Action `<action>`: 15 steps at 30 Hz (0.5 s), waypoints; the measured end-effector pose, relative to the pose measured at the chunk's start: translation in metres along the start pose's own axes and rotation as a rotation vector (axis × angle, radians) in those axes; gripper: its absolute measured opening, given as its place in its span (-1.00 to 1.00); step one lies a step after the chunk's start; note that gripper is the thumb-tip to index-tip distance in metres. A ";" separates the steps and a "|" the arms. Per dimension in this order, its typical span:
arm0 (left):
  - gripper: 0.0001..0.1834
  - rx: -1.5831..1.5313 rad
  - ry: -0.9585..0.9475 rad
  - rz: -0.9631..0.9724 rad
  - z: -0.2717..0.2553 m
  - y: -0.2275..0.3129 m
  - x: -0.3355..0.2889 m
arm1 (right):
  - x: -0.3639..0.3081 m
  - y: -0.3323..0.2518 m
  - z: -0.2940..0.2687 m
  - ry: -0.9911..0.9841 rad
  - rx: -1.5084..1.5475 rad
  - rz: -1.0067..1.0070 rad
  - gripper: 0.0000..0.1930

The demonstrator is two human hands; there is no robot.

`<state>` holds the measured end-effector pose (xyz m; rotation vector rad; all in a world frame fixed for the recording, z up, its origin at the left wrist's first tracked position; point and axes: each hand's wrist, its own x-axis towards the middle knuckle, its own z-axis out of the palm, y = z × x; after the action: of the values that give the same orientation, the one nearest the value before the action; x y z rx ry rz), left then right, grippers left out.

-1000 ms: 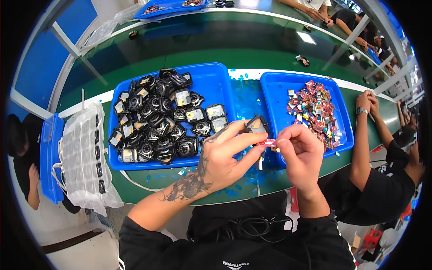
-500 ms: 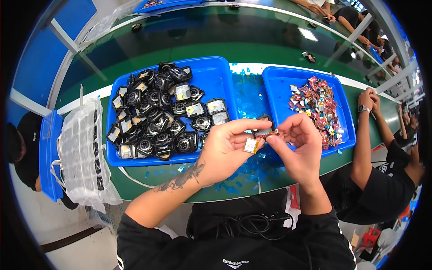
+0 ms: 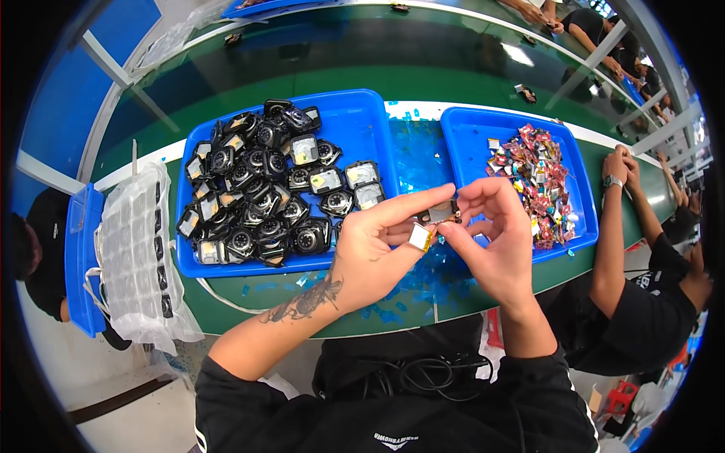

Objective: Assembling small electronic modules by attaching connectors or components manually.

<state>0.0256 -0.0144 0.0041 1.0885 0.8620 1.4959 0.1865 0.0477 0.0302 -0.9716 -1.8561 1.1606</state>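
Observation:
Between my two hands is a dark smartwatch case point(image 3: 444, 210), partly hidden by fingers. My left hand point(image 3: 374, 245) is closed around it, thumb along the top. A small silver battery point(image 3: 419, 237) with a yellow edge hangs out beside the left fingers, next to a small reddish circuit piece. My right hand point(image 3: 502, 238) pinches at that circuit piece with thumb and forefinger; the exact grip is partly covered. To the left, a blue tray point(image 3: 361, 121) holds a heap of black watch cases point(image 3: 257, 181).
A second blue tray point(image 3: 464, 136) on the right holds red circuit pieces and batteries point(image 3: 536, 181). Blue film scraps point(image 3: 419, 162) litter the green bench. Clear plastic trays point(image 3: 136, 249) stand at the left. A co-worker's arms point(image 3: 608, 219) are close on the right.
My hands have shifted slightly up. The battery has tilted, and the dark watch case shows more between my fingers.

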 end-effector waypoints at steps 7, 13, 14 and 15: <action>-0.41 -0.088 0.032 -0.089 -0.002 0.006 0.003 | 0.010 0.000 0.002 -0.078 0.111 0.034 -0.65; -0.17 -0.042 0.190 -0.076 -0.005 0.001 0.001 | 0.044 -0.003 0.003 -0.215 0.095 0.135 -0.63; -0.16 0.055 0.200 -0.046 -0.002 -0.003 0.001 | 0.066 0.004 -0.002 -0.253 0.147 0.071 -0.62; -0.14 0.145 0.199 -0.009 -0.002 -0.005 0.000 | 0.093 0.004 0.000 -0.262 0.134 0.101 -0.62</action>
<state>0.0252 -0.0136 -0.0012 1.0499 1.1263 1.5722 0.1462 0.1300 0.0437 -0.8798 -1.9183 1.5142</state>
